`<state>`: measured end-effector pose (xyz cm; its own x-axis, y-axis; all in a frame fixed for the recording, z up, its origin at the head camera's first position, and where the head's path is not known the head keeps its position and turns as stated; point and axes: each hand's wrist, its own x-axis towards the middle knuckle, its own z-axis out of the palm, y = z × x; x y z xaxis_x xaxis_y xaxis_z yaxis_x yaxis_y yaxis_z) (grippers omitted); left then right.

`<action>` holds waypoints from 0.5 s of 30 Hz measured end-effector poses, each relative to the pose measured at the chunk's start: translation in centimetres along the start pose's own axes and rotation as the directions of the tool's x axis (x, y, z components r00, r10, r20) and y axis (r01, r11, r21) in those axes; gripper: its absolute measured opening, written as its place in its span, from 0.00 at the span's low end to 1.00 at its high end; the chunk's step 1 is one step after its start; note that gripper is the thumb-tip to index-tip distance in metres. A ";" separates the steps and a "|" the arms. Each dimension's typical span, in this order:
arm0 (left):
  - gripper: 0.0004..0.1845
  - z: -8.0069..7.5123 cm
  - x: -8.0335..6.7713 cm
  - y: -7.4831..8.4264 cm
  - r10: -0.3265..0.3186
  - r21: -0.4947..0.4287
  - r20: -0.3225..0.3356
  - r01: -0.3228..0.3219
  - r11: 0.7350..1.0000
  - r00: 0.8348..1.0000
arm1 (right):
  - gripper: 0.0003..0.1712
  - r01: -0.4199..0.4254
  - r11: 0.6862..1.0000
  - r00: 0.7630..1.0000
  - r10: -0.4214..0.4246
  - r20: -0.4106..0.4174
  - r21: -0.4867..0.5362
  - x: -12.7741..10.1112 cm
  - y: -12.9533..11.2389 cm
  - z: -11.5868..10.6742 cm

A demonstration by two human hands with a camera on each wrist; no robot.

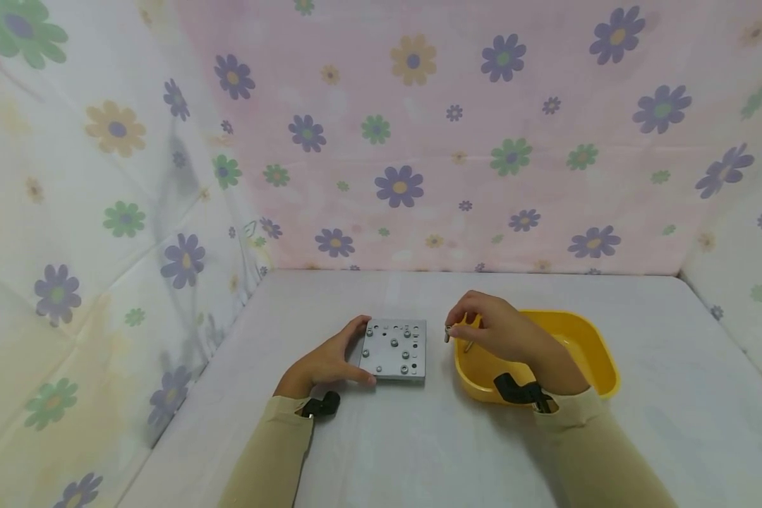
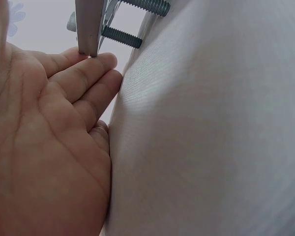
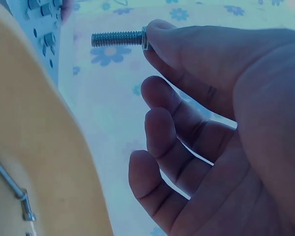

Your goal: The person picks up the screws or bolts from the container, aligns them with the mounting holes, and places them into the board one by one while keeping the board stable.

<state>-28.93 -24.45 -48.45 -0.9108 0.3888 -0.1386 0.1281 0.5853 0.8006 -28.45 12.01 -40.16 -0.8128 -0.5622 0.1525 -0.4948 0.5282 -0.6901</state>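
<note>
Head view, left hand: the left hand (image 1: pixel 330 363) is laid on the table (image 1: pixel 641 423) against the left edge of the metal plate (image 1: pixel 395 349); the plate is steadied between the thumb at its near corner and the fingers at its far corner.
Head view, plate: the square grey plate is seen flat near the middle of the table, with several screws seated in its holes.
Head view, right hand: the right hand (image 1: pixel 498 331) is held above the left rim of the yellow bowl (image 1: pixel 590 353), just beside the plate; a bolt (image 1: pixel 447 333) is pinched at its fingertips, with the remaining fingers loosely bent.
Head view, surroundings: flowered cloth (image 1: pixel 419 141) is hung behind and at both sides.

Left wrist view, hand: the fingers (image 2: pixel 83 78) are shown nearly straight, their tips pressed to the plate's edge (image 2: pixel 88 27).
Left wrist view, screws: threaded shanks (image 2: pixel 122 37) are seen protruding beneath the plate, above the pale table cover.

Right wrist view, bolt: the bolt (image 3: pixel 117 38) is gripped by its head between thumb and forefinger, thread pointing away from the palm.
Right wrist view, other fingers: three fingers are curled loosely, nothing being held by them.
Right wrist view, bowl: a hex key (image 3: pixel 14 191) is seen lying inside the yellow bowl.
</note>
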 end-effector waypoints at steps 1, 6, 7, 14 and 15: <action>0.67 0.0 0.0 0.0 -0.003 0.000 0.000 0.003 1.000 1.000 | 0.05 0.004 1.000 1.000 -0.004 0.006 0.003 0.0 -0.1 0.1; 0.67 0.0 0.0 0.0 -0.005 0.005 -0.002 0.005 1.000 1.000 | 0.04 0.017 1.000 1.000 -0.017 0.025 0.002 0.2 -0.4 0.8; 0.67 0.0 0.0 0.0 -0.003 0.008 -0.002 0.003 1.000 1.000 | 0.04 0.017 1.000 1.000 -0.017 0.025 0.002 0.3 -0.5 0.9; 0.68 0.0 0.0 0.1 0.011 0.001 0.000 -0.011 1.000 1.000 | 0.03 -0.002 1.000 0.999 0.002 0.033 0.004 0.7 -0.9 1.7; 0.68 0.0 0.1 0.1 0.010 0.002 0.001 -0.010 1.000 1.000 | 0.03 0.002 1.000 0.999 -0.002 0.034 0.000 0.7 -1.0 1.8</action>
<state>-28.96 -24.35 -48.40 -0.9093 0.3951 -0.1309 0.1379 0.5828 0.8009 -27.99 9.95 -40.66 -0.8011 -0.5843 0.1297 -0.4963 0.5275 -0.6895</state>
